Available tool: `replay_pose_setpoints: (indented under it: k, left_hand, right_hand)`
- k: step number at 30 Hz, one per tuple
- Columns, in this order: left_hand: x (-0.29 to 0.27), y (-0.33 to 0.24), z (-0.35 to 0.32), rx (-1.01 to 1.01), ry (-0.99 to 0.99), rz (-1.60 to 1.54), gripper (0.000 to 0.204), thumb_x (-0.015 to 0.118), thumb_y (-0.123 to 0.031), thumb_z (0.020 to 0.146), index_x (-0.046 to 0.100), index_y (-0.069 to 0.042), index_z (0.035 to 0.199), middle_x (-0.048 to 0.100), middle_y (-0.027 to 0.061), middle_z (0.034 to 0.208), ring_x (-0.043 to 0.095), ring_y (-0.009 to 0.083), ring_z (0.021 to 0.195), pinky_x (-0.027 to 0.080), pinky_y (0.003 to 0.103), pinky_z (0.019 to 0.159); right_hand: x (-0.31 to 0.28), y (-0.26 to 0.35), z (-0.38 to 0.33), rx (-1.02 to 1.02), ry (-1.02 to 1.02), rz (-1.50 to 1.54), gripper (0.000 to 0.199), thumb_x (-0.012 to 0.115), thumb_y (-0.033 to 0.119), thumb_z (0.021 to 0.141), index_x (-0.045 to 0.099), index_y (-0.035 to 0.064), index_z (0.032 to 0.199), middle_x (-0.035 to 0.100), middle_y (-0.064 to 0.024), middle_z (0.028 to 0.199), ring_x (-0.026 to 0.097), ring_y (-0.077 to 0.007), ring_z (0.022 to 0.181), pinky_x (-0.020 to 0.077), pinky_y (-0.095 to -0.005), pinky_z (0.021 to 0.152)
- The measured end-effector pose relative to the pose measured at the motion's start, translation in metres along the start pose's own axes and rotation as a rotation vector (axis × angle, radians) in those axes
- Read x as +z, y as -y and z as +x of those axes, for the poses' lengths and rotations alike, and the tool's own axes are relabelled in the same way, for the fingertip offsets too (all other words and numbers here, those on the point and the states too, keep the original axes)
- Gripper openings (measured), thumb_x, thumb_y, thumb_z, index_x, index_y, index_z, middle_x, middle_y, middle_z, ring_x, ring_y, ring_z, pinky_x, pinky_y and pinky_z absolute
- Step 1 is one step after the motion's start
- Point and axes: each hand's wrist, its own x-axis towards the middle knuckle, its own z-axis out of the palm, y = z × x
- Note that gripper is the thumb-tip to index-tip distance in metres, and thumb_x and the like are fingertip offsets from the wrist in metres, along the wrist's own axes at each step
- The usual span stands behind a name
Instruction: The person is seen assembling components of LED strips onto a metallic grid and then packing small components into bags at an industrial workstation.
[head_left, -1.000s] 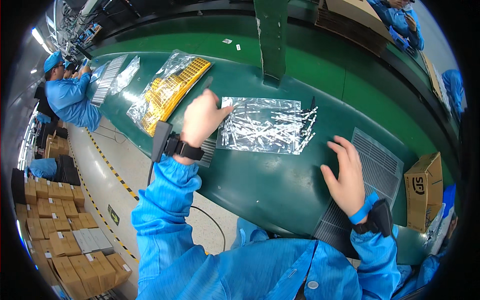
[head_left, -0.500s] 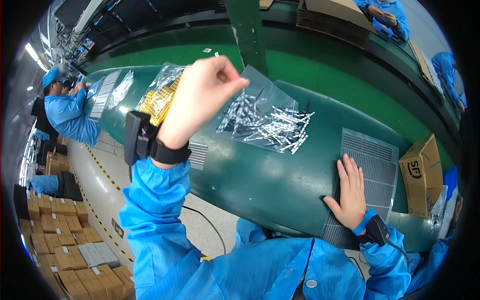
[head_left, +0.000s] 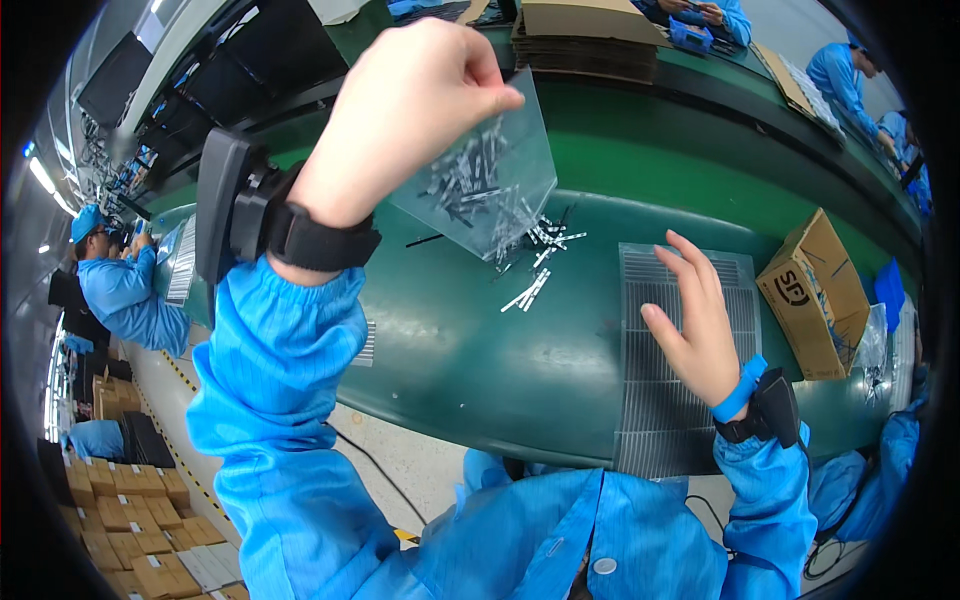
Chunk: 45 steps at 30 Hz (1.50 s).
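Observation:
My left hand point(head_left: 412, 112) is raised over the green table point(head_left: 480, 380), pinching the top of a clear plastic bag point(head_left: 532, 150) between thumb and fingers. Many small black-and-white strips point(head_left: 465, 185) lie inside the tilted bag. At its lower corner, loose strips point(head_left: 530, 292) are spread on the tabletop. My right hand point(head_left: 705, 330) is open, its fingers apart, over a clear-covered sheet with dark and light stripes point(head_left: 650, 405). Whether the hand touches the sheet I cannot tell.
A cardboard box point(head_left: 800, 325) stands open at the right, past the striped sheet. Flattened cardboard point(head_left: 585, 50) is stacked on the far bench. A person in blue point(head_left: 125, 285) works at the table's left end. Stacked cartons point(head_left: 125, 520) fill the lower left floor.
My left hand has lifted the bag off the table; some strips stay behind on the surface. My right hand's fingers have risen from lying flat on the striped sheet. The whole view has shifted.

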Motion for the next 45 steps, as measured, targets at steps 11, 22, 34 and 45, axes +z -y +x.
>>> replay_pose_setpoints:
  k: [11,22,34,45]
  left_hand:
    - [-0.006,-0.018,0.007,0.097,0.026,-0.076,0.024,0.076,-0.019,0.081,0.065,0.002,0.076,0.055,0.0018,0.06,0.05,0.0076,0.057,0.041,0.026,0.053]
    - [0.013,-0.023,-0.006,0.079,0.082,-0.218,0.019,0.075,-0.016,0.081,0.067,0.002,0.08,0.059,0.0033,0.063,0.054,0.0074,0.059,0.044,0.025,0.055]
    - [0.02,0.006,-0.051,-0.155,0.103,-0.425,0.014,0.072,-0.013,0.084,0.072,0.0,0.089,0.069,0.0054,0.076,0.063,0.0112,0.07,0.05,0.026,0.065]
    - [0.033,0.011,-0.056,-0.277,-0.246,-0.736,0.015,0.071,-0.011,0.076,0.07,0.003,0.079,0.068,0.0119,0.068,0.066,0.0169,0.063,0.051,0.03,0.059]
  right_hand:
    - [0.012,0.0,0.033,-0.002,-0.114,0.153,0.045,0.065,0.013,0.086,0.052,0.0002,0.127,0.049,-0.0185,0.135,0.047,-0.0368,0.127,0.0374,-0.0424,0.106]
    - [0.036,0.032,0.106,-0.025,-0.217,0.88,0.031,0.067,0.018,0.092,0.061,0.0016,0.117,0.065,-0.0083,0.112,0.059,-0.0181,0.108,0.0429,-0.0329,0.098]
    - [0.045,0.017,0.116,0.177,0.013,1.416,0.022,0.059,0.023,0.099,0.066,0.0038,0.106,0.065,-0.0031,0.107,0.058,-0.013,0.106,0.0423,-0.0308,0.097]
    - [0.07,-0.017,0.084,0.568,-0.153,0.933,0.061,0.06,0.042,0.096,0.043,0.0017,0.139,0.056,-0.0064,0.128,0.053,-0.0187,0.116,0.0378,-0.0284,0.099]
